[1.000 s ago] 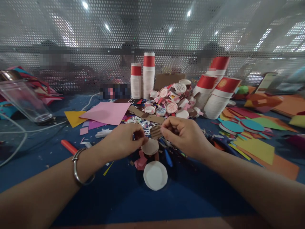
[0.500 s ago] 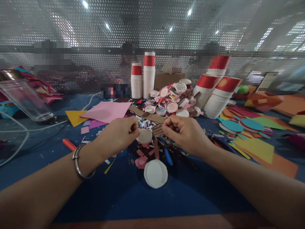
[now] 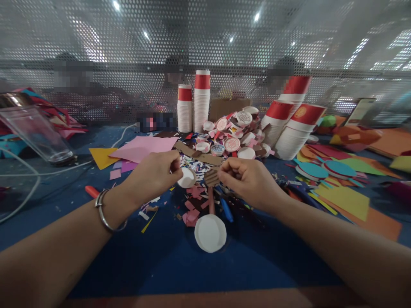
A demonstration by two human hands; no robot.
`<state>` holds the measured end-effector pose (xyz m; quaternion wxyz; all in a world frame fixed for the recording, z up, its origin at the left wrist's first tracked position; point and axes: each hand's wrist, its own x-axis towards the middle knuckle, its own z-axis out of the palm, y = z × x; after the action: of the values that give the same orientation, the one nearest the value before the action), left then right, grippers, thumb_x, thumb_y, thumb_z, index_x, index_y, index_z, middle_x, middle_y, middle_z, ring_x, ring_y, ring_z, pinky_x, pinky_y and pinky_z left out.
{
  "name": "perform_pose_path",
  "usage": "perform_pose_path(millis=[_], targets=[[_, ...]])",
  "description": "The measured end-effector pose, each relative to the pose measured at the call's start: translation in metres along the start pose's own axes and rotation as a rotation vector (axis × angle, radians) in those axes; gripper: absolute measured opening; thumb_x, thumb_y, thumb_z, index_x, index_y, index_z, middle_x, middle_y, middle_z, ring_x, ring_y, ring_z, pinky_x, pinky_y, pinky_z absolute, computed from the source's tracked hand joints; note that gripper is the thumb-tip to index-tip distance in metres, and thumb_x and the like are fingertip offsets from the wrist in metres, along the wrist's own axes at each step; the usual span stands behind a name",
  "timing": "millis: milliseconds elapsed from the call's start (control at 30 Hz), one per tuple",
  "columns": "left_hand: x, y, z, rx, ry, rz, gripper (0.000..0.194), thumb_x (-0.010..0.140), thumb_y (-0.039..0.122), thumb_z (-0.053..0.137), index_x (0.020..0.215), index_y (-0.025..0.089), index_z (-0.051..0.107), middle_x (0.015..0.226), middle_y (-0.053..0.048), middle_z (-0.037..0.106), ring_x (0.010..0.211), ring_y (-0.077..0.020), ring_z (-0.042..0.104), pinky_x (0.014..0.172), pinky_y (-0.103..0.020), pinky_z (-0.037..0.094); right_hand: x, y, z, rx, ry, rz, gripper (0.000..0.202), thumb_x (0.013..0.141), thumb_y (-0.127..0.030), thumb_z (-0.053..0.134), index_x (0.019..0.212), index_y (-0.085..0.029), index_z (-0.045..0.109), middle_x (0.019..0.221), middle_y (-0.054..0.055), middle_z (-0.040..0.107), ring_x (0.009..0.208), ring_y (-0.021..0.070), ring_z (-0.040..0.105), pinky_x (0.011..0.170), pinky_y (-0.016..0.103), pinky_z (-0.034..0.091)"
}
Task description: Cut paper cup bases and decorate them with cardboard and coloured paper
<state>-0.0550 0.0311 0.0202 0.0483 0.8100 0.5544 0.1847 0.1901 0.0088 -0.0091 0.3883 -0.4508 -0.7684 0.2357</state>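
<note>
Left hand (image 3: 157, 173) of the person holds a small white disc (image 3: 186, 177) by its edge, thumb and finger pinched narrow, near the pink paper scraps (image 3: 192, 214). Right hand (image 3: 248, 179) is curled at the side of a ribbed cardboard piece (image 3: 211, 176); from where I stand, I cannot tell if its fingers grip this piece. One larger white disc (image 3: 210, 233) lies nearer to the person, flat on the blue table (image 3: 154, 265). Behind the hands is a pile of discs (image 3: 231, 144). As I judge, the step in hand is the handling of the small disc. The next move, I think, calls for a light pinch, because such a thin rim could bend.
</note>
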Motion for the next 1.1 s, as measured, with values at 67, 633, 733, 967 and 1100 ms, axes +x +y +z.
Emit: perform_pose_path(millis=[67,633,733,967,1100], targets=[[0.0,0.0,-0.003,0.049,0.008,-0.008,0.01,0.085,0.028,0.059,0.078,0.022,0.056,0.071,-0.002,0.066,0.065,-0.0196,0.057,0.06,-0.031,0.03,0.001,-0.001,0.0,0.009,-0.007,0.007,0.016,0.089,-0.026,0.06,0.077,-0.016,0.064,0.065,-0.001,0.061,0.057,0.0105,0.05,0.052,0.024,0.037],[-0.017,0.037,0.003,-0.7,-0.112,0.018,0.015,0.091,0.033,0.066,0.088,0.018,0.062,0.077,-0.001,0.069,0.07,-0.0157,0.064,0.064,-0.028,0.052,-0.002,-0.006,-0.002,0.023,-0.036,-0.001,0.018,0.093,-0.031,0.06,0.085,-0.016,0.067,0.069,-0.002,0.063,0.059,0.0106,0.052,0.054,0.024,0.037],[-0.03,0.043,-0.012,-0.657,-0.382,0.157,0.012,0.093,0.029,0.062,0.085,0.02,0.062,0.073,0.001,0.069,0.066,-0.0136,0.063,0.06,-0.025,0.048,-0.001,-0.008,-0.006,-0.078,-0.091,0.012,0.018,0.093,-0.03,0.06,0.082,-0.016,0.067,0.065,-0.002,0.062,0.056,0.0105,0.051,0.052,0.023,0.035],[-0.046,0.052,-0.023,-0.429,-0.682,0.415,0.013,0.079,0.008,0.061,0.083,0.021,0.063,0.075,0.005,0.065,0.062,-0.0089,0.057,0.054,-0.019,0.042,-0.003,-0.013,-0.016,-0.318,-0.31,0.003,0.02,0.091,-0.028,0.062,0.075,-0.016,0.065,0.064,-0.001,0.062,0.057,0.011,0.052,0.056,0.024,0.032],[-0.04,0.045,-0.021,-0.388,-0.693,0.434,0.016,0.079,0.008,0.06,0.086,0.021,0.064,0.082,0.004,0.068,0.071,-0.0113,0.061,0.062,-0.021,0.045,-0.004,-0.014,-0.025,-0.436,-0.403,0.029,0.023,0.092,-0.03,0.059,0.073,-0.017,0.062,0.066,0.0,0.062,0.059,0.0119,0.052,0.056,0.025,0.03]])
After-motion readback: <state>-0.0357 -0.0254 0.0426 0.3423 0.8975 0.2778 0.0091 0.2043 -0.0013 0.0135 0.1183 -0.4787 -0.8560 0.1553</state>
